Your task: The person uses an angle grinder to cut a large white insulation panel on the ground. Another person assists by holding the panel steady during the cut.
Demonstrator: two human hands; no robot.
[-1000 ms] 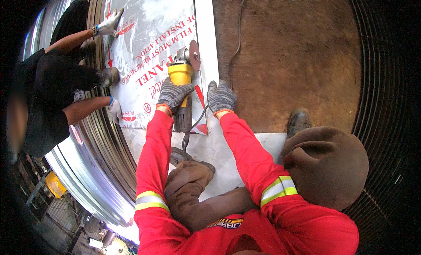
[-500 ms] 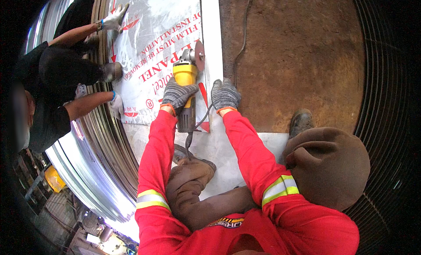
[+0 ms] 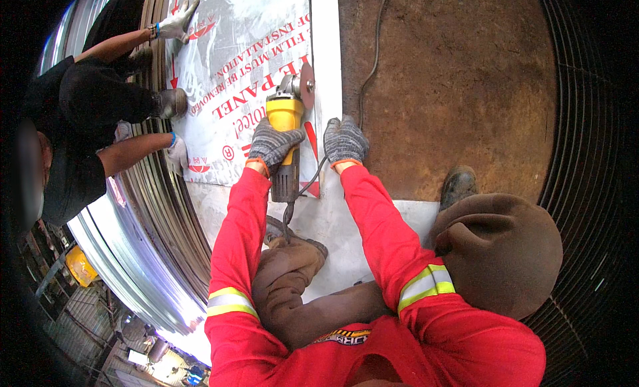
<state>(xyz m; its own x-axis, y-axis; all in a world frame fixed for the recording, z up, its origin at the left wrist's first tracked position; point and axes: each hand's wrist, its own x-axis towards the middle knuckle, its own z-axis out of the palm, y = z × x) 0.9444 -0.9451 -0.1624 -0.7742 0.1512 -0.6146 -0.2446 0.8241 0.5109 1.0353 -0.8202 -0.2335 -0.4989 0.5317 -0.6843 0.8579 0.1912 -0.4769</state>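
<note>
Head view, single entry. Item in hand: yellow angle grinder [image 3: 285, 131], dark rear grip and cord trailing toward the person's lap, reddish cutting disc [image 3: 307, 83] at the far end. Position: lying lengthwise on the film-covered panel [image 3: 226, 74], body just left of the panel's white edge strip [image 3: 326, 54], disc standing at that strip. Left hand [image 3: 271, 144], grey knit glove: fingers wrapped closed around the grinder body just behind the yellow housing, firm hold. Right hand [image 3: 345, 139], same glove: fingers spread and curled downward, pressed flat on the white edge strip just right of the grinder, gripping nothing; it touches the panel, not the tool. Relation of tool to fingers: grinder enclosed by the left fingers, disc well ahead of both hands, right fingers beside the body and behind the disc. Progress, as judged: disc appears set at the strip part-way up the panel; whether a cut runs behind it cannot be told, the line being hidden by tool and gloves; much of the strip ahead looks uncut. Adjacent: rusty brown plate [image 3: 459, 87] to the right; a co-worker's gloved hands [image 3: 177, 22] resting on the panel's far-left side.
</note>
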